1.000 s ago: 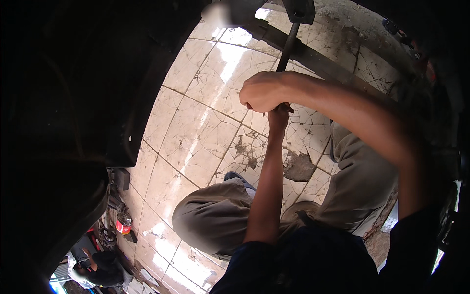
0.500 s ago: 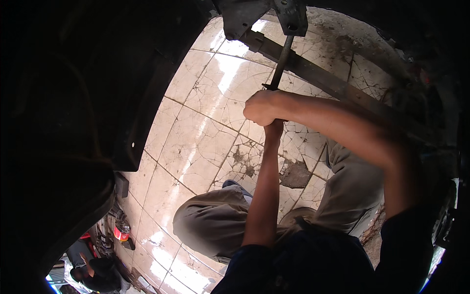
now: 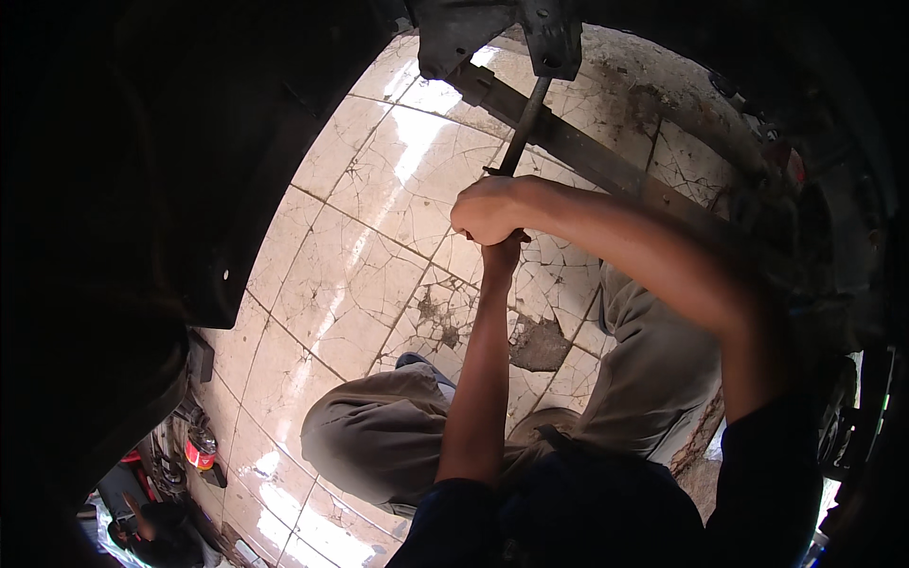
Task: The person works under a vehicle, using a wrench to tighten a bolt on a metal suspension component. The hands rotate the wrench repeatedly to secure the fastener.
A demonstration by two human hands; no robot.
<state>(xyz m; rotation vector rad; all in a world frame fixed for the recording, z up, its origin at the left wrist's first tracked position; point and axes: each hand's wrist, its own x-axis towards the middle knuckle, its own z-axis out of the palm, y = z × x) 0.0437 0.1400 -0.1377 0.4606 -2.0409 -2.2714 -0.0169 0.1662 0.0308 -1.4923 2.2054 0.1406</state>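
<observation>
A dark metal bar [image 3: 526,125] slants down from a bracket with holes [image 3: 554,47] on the dark metal structure above. A small flange sticks out from it just above my hands. My right hand [image 3: 488,210] is closed round the bar's lower end, its forearm coming across from the right. Directly beneath and touching it, my left hand [image 3: 501,250] is also closed at the same end, the forearm rising from below. The fingers of my left hand are partly hidden by the right. What the bar's end looks like inside my grip does not show.
A long metal beam [image 3: 578,142] runs behind the bar. Dark bodywork [image 3: 204,275] fills the left side. Below lies a cracked tile floor [image 3: 369,227] with a broken patch. Lower left are a bottle with a red label [image 3: 201,449] and another person [image 3: 156,530].
The whole view has shifted, so my hands, bar and bracket sit slightly further left. Both hands keep their grip on the bar.
</observation>
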